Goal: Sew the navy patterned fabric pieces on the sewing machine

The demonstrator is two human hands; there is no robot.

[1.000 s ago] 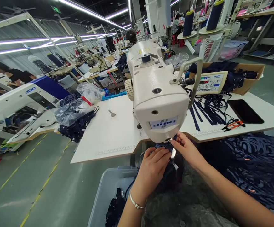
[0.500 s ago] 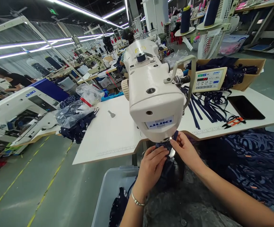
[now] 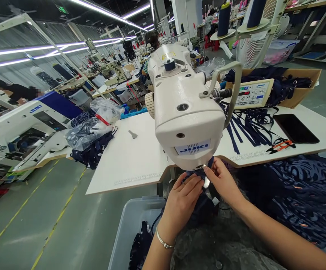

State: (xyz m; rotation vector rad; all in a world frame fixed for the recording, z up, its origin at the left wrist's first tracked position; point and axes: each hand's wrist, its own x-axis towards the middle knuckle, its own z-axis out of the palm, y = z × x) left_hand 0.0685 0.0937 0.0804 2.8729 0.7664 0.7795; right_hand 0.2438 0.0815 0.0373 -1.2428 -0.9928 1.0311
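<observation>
A white JUKI sewing machine (image 3: 185,108) stands on the white table (image 3: 135,157), its head towards me. Under the head lies a piece of dark navy fabric (image 3: 196,174). My left hand (image 3: 182,200) rests on this fabric with the fingers pressed flat and together, a bracelet on its wrist. My right hand (image 3: 222,180) pinches the fabric's edge right below the machine head. The needle area is hidden by the head.
Navy strips (image 3: 244,131), a black phone (image 3: 295,128), orange snips (image 3: 281,146) and a control panel (image 3: 251,93) lie to the right. A plastic bag (image 3: 95,125) sits at left. A grey bin (image 3: 132,228) stands below. Patterned navy cloth (image 3: 300,195) piles at right.
Both hands stay on the fabric under the machine head, shifting only slightly. The view has moved a little.
</observation>
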